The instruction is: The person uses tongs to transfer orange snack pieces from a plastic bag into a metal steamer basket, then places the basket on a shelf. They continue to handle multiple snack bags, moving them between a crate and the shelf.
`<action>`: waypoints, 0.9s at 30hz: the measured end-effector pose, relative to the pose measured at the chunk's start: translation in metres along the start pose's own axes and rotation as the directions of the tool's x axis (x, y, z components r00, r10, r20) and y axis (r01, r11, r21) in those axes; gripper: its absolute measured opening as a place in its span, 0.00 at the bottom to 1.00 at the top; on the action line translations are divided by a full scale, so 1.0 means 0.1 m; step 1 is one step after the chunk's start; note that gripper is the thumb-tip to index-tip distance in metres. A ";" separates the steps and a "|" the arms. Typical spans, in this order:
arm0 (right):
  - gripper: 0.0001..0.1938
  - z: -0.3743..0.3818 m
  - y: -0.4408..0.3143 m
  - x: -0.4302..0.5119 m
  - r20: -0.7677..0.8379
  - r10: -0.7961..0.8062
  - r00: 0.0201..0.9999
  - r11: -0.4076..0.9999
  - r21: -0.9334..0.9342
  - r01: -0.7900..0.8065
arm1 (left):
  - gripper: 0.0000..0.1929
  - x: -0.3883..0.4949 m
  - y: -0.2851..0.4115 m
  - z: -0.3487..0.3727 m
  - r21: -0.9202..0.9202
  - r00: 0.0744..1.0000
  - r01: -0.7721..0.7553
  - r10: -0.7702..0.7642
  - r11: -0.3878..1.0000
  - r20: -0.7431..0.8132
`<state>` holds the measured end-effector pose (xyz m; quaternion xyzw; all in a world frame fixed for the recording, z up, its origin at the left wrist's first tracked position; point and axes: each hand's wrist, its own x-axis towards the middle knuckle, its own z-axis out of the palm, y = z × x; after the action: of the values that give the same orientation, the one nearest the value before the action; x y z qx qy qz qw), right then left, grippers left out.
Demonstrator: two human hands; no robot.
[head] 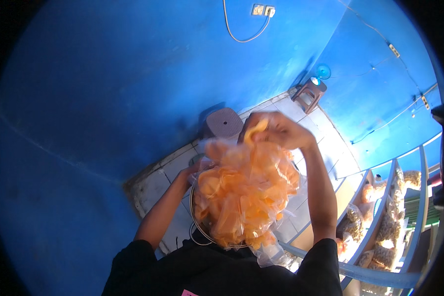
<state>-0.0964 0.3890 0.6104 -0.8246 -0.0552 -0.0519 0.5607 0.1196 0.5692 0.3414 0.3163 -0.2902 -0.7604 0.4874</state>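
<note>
A large mass of clear plastic bags with orange chips or crackers (244,196) lies before my chest, above the white rim of a round container (194,214). My right hand (277,131) is at the far edge of the bags, its fingers closed around a yellow-orange piece (257,129); blur hides whether this is a chip or a strip. At the left edge of the bags, my left hand (198,171) is mostly hidden by plastic, so its grip does not show. A smaller clear plastic bag (273,255) hangs at the near right side.
A plastic stool (225,122) is against the blue wall ahead. Another stool (312,90) in the far corner holds a small turquoise fan (322,71). At the right, a metal rack (379,275) has bagged goods (386,229) on its shelves. Cables and sockets are on the walls.
</note>
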 end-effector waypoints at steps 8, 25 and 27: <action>0.12 0.44 0.17 -0.10 0.197 0.005 0.980 0.981 0.189 -0.042 | 0.20 0.04 -0.14 -0.02 0.179 0.995 -0.059 0.072 0.982 -0.068; 0.10 0.52 -0.08 -0.23 0.203 -0.065 0.977 0.995 0.082 0.049 | 0.20 0.06 -0.13 -0.09 0.160 0.998 0.005 0.005 0.987 -0.064; 0.10 0.50 -0.03 -0.22 0.209 -0.078 0.975 0.993 0.103 0.057 | 0.20 0.07 -0.13 -0.08 0.155 0.998 0.010 0.000 0.988 -0.061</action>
<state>-0.1171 0.4357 0.5919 -0.7951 -0.1453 0.0203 0.5885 0.1163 0.5668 0.3251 0.3767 -0.3326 -0.7269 0.4681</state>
